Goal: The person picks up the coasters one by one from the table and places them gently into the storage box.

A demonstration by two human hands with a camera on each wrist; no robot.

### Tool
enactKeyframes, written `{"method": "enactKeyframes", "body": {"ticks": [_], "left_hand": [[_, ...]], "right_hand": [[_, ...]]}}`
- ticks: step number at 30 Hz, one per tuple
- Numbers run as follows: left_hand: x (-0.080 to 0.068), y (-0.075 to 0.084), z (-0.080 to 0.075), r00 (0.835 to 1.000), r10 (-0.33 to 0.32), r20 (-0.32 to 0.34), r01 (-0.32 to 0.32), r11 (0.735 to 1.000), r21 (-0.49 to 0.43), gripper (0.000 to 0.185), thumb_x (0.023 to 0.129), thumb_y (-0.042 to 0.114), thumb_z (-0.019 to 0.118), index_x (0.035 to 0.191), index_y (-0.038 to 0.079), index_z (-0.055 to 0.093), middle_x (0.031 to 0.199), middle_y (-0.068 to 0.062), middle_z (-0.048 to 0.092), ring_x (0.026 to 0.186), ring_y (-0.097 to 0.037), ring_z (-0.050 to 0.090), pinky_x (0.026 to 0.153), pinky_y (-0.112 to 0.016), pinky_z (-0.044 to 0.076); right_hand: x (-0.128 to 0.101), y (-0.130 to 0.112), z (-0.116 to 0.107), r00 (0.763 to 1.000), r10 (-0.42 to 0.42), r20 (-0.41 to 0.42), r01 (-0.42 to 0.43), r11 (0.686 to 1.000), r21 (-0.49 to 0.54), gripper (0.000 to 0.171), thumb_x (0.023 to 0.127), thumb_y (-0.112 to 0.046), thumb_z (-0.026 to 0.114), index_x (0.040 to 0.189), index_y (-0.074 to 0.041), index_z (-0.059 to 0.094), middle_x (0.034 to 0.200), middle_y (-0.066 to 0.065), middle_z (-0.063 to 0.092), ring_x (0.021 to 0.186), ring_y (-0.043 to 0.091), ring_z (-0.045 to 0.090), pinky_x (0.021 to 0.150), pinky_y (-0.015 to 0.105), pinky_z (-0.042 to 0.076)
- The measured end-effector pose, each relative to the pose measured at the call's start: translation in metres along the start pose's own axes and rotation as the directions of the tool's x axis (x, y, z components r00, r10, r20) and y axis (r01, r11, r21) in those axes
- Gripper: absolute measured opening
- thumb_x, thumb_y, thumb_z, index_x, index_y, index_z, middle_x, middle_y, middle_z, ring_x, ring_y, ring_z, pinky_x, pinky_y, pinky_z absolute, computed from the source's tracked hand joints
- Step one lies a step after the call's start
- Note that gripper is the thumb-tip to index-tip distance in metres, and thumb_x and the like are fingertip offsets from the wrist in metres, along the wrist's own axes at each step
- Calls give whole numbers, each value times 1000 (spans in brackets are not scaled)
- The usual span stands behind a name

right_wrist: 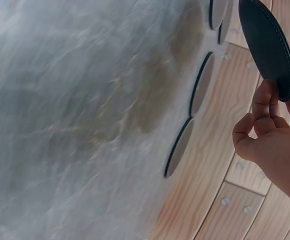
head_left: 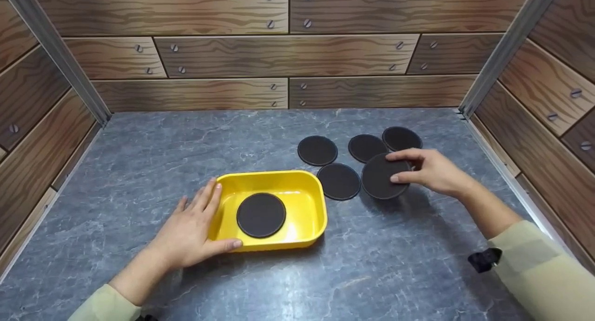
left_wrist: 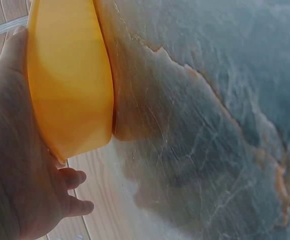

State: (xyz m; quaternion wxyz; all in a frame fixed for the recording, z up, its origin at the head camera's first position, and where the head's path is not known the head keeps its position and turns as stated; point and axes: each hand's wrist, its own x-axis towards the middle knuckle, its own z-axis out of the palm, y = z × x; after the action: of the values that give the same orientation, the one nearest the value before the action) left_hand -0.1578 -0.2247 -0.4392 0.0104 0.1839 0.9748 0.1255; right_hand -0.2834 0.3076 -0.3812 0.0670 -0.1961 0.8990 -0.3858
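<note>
My left hand [head_left: 188, 235] holds the left end of a yellow plastic tray [head_left: 321, 209], fingertips over its left rim and thumb along the near rim. In the left wrist view the tray's outer wall [left_wrist: 70, 75] lies against the hand. One round black coaster [head_left: 261, 215] lies flat inside the tray. Between thumb and fingers my right hand [head_left: 430, 172] pinches another black coaster [head_left: 383, 179], tilted above the table; its stitched edge shows on this held coaster [right_wrist: 267, 47] in the right wrist view.
Several more black coasters lie right of and behind the tray, among them a front one [head_left: 339, 181], a left one [head_left: 317, 150] and a far right one [head_left: 402, 137]. Wood-patterned walls [head_left: 288, 56] enclose the grey marbled tabletop [head_left: 195, 140] at the back and sides.
</note>
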Motion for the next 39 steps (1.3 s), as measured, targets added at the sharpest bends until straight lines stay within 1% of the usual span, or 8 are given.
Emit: {"method": "enactKeyframes", "body": {"ticks": [4,9,14,17,24,31,33,39], "left_hand": [[1,0,0,1000,6,-7,-6,1000,0,124,89,87,54,169,0,16,177,-18,4,158,-45,23,120,-74,20],[1,0,1,1000,8,-9,-8,1000,1,124,89,87,54,169,1,15,177,-19,6,158,-44,24,120,-74,22],[0,0,2,1000,2,-4,-2,1000,1,124,89,87,54,169,1,15,177,-18,7,158,-44,24,120,-74,22],[0,0,1,1000,4,-5,-4,1000,3,124,89,87,54,169,1,16,177,-18,6,158,-44,23,120,-74,22],[0,-1,0,1000,8,-8,-8,1000,14,124,89,87,53,169,1,16,177,-19,6,158,-44,24,120,-74,22],[0,-1,1,1000,12,-11,-12,1000,21,124,89,87,54,169,0,16,177,-19,5,158,-44,23,120,-74,21],[0,-1,1,1000,11,-12,-11,1000,21,124,89,87,54,169,0,16,177,-19,5,158,-45,23,120,-74,21],[0,-1,1,1000,18,-20,-17,1000,18,124,89,86,55,168,-1,17,176,-20,6,157,-45,26,119,-75,23]], "right_hand": [[2,-14,5,999,-32,-9,32,999,18,50,89,-18,88,136,-8,73,130,17,68,92,15,66,76,19,53],[4,-32,15,997,-82,-12,83,995,56,48,89,-17,89,134,-9,74,126,17,67,93,20,68,76,21,54],[6,-48,26,992,-129,-11,130,990,56,46,89,-18,89,132,-11,76,121,13,68,93,25,68,77,23,55],[9,-57,33,988,-153,-6,153,986,65,45,89,-18,89,132,-12,76,122,11,69,95,26,67,81,24,55],[15,-76,48,984,-178,13,175,978,115,47,89,-18,89,134,-13,75,128,10,69,99,28,68,85,25,55],[23,-88,66,976,-217,32,212,969,124,46,90,-19,88,134,-13,75,117,10,68,97,26,65,85,28,54],[26,-92,71,973,-229,40,222,965,139,45,91,-19,87,134,-13,75,117,10,69,96,26,65,84,30,54],[32,-101,89,968,-244,58,228,952,206,46,90,-18,88,134,-12,75,125,11,69,94,26,67,82,29,55]]}}
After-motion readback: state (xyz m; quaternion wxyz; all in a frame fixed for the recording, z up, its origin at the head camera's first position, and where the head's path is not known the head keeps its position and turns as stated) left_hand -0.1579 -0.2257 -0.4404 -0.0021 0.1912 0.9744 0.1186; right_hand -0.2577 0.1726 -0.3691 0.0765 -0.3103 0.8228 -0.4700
